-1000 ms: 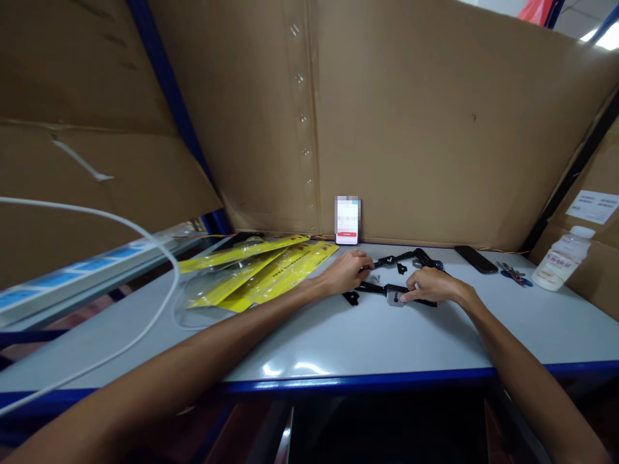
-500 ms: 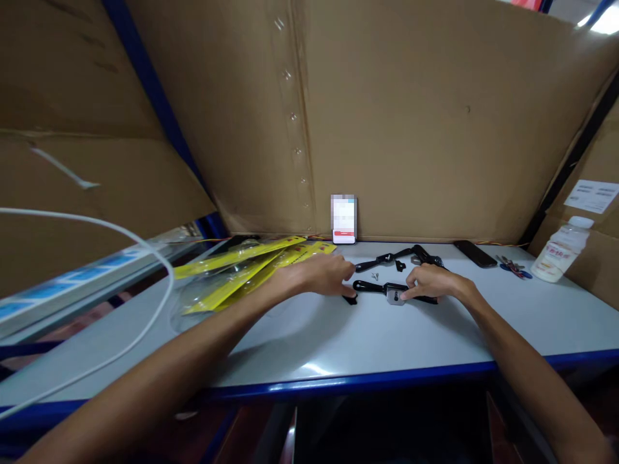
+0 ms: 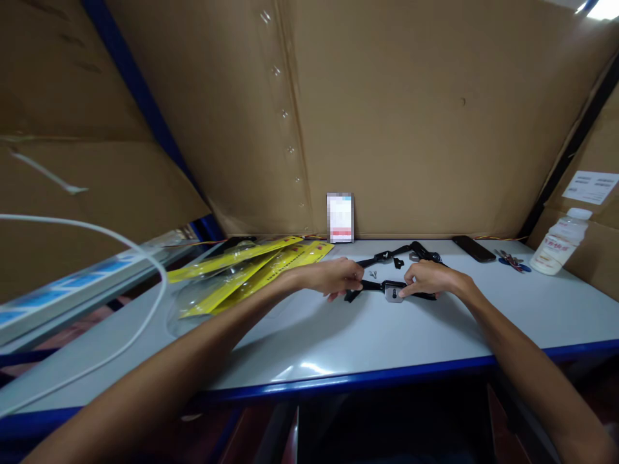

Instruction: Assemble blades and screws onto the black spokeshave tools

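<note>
A black spokeshave [image 3: 373, 285] with a silver blade [image 3: 393, 294] at its middle lies across the white table in front of me. My left hand [image 3: 341, 276] has its fingers closed around the end of the left handle. The thumb and fingers of my right hand [image 3: 426, 277] pinch the tool at the right edge of the blade. Beside my left fingertips lies a small black piece [image 3: 351, 296]. Just behind the tool are small silver screws [image 3: 373, 274] and another small black part [image 3: 398, 263]. Further back rests a second black spokeshave [image 3: 383, 256], with another dark tool [image 3: 422, 250] at its right.
Yellow-carded clear blister packs [image 3: 251, 277] are piled at the left. A lit phone [image 3: 340, 218] leans against the cardboard wall. A dark phone [image 3: 474, 249], keys [image 3: 511, 260] and a bottle [image 3: 561, 241] stand or lie right. A white cable [image 3: 157, 283] loops past the power strip [image 3: 62, 283].
My left hand has moved slightly right and closed on the left handle's end, which was uncovered before. My right hand stays at the blade. The view has shifted slightly.
</note>
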Available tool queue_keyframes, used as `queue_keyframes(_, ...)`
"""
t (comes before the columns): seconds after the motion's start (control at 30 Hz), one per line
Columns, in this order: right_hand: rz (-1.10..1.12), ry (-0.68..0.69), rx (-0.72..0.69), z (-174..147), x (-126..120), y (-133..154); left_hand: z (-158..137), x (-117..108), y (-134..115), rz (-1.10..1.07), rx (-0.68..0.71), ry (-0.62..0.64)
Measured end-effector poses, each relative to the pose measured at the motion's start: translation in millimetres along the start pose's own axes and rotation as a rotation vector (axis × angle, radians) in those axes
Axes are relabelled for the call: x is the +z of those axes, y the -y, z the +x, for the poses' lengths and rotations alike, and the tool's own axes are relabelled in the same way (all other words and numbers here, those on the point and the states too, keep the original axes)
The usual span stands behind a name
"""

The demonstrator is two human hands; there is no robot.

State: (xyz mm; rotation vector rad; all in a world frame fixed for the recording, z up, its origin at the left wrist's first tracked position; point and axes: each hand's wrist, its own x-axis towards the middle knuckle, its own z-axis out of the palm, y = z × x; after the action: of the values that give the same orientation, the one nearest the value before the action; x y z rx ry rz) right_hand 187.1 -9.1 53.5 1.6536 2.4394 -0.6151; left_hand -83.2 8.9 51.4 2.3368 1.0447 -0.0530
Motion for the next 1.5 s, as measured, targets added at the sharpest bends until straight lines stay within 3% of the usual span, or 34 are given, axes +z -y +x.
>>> queue_keyframes(0.07,-0.001,-0.007,-0.002,-1,0,1,5,9,-6,-0.088,0.005,-0.093)
queue_keyframes(0.2,-0.016,-0.014,0.000,-2,0,5,20,32,-16,-0.115,0.160,-0.311)
queue_keyframes(0.33,-0.033,-0.017,-0.016,-1,1,8,31,48,-20,-0.104,0.230,-0.425)
queue_keyframes(0.4,-0.038,-0.019,-0.017,0,2,7,33,52,-19,-0.159,0.234,-0.437)
queue_keyframes(0.6,-0.016,-0.020,-0.026,1,3,7,37,57,-13,-0.625,0.177,-0.330)
queue_keyframes(0.8,-0.010,-0.016,-0.018,-2,1,9,40,56,-13,-0.544,0.200,-0.433)
queue_keyframes(1.1,0.023,-0.018,-0.020,2,3,3,40,59,-14,-0.685,0.207,-0.338)
queue_keyframes(1.2,0.018,-0.020,-0.024,1,3,4,41,60,-12,-0.662,0.187,-0.415)
queue_keyframes(1.33,0.014,-0.013,-0.022,0,2,6,43,59,-8,-0.413,0.179,-0.582)
queue_keyframes(1.5,0.006,-0.013,-0.019,2,3,5,52,63,-6,-0.427,0.158,-0.604)
